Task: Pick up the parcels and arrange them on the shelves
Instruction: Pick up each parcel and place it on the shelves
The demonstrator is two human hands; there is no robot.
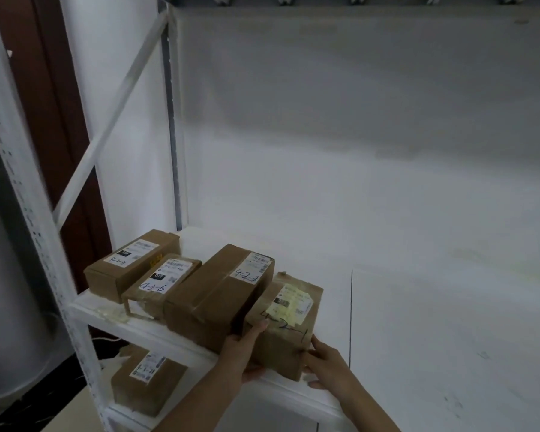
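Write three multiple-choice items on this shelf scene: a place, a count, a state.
1. Where in its row is the parcel with the yellow label? A) left end B) middle C) right end
2. How many parcels lie on this shelf? A) two B) four C) six
3. What do the left hand and right hand do? A) hang idle B) hold that parcel C) hold a pen
Key: 1 C, nothing lies right of it; 2 B, four lie side by side; 3 B, both hold its near end.

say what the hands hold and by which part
The yellow-labelled parcel, at its near end: left hand grips the left side, right hand rests against the right corner.
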